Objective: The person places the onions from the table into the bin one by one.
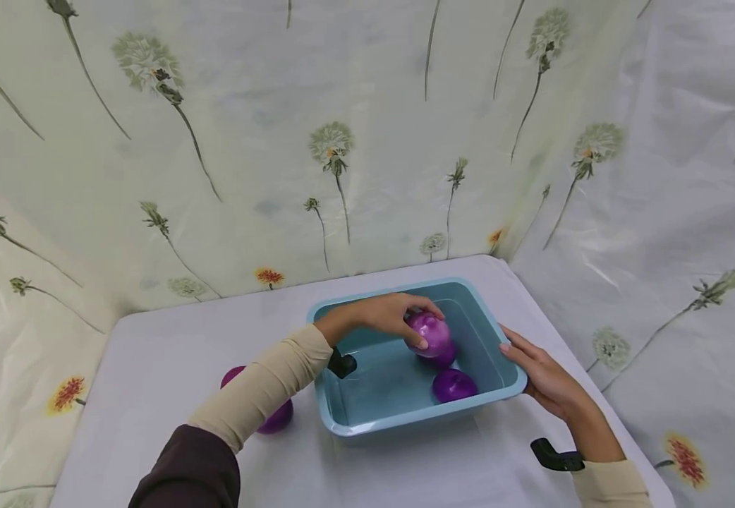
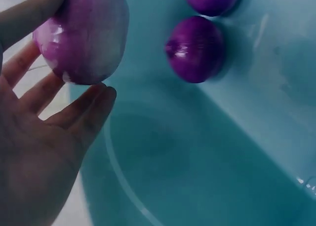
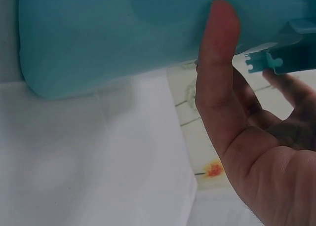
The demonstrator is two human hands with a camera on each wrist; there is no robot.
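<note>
A light-blue plastic tub [image 1: 377, 422] stands on the white-covered table. My left hand [image 1: 383, 315] reaches over its left rim and holds a glossy pinkish-purple ball [image 1: 429, 333], thumb on one side and fingers on the other. In the left wrist view this ball [image 2: 89, 36] has a paler, whitish patch. Two darker purple balls lie in the tub: one [image 1: 445, 357] partly hidden under the held ball, the other [image 1: 454, 386] nearer the front wall, with a small nub. My right hand [image 1: 548, 381] grips the tub's right end, thumb pressed against the outer wall in the right wrist view.
Left of the tub, two purple balls, a rear one [image 1: 231, 375] and a front one [image 1: 277, 418], lie on the white tablecloth [image 1: 164, 367], partly hidden by my left sleeve [image 1: 266, 388]. Dandelion-printed sheeting [image 1: 386, 141] rises behind the table and along both sides.
</note>
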